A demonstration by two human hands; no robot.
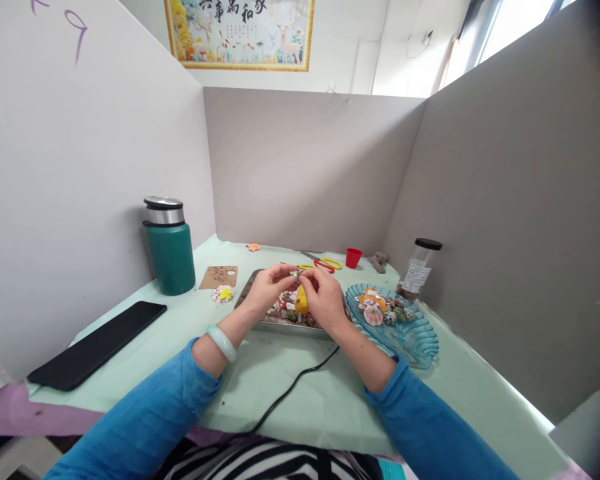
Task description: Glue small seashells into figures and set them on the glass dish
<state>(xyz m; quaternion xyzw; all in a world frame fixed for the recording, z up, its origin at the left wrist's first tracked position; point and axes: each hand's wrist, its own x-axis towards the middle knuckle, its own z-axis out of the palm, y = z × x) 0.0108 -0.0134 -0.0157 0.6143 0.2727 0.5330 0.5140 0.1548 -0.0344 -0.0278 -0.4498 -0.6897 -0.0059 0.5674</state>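
Fingertips nearly met over a metal tray (pixel 293 327) as the left hand (pixel 273 287) and the right hand (pixel 325 297) pinched a small item (pixel 296 273) between them — pale, and too small to identify. A loose pinch could have dropped the piece among the pebbles and shells below, where, beside a yellow piece (pixel 301 301), it might have been hard to pick out. The right forearm passed close to a blue plate (pixel 423 350) bearing shells (pixel 373 315), and a careless elbow could have nudged it; a black cord (pixel 294 383) running toward the counter's near edge might have snagged on a sleeve. The counter (pixel 250 380) wore a pale green covering, with a green flask (pixel 170 257) and a black slab (pixel 100 343) on the left, scissors (pixel 333 265) and a red cup (pixel 353 259) behind the tray, and a black-lidded jar (pixel 417 270) by the plate. Grey partitions (pixel 310 167) closed in three sides — beyond them, a gold-framed picture (pixel 240 37) hung on a white wall and daylight came through a window (pixel 513 27) at upper right.
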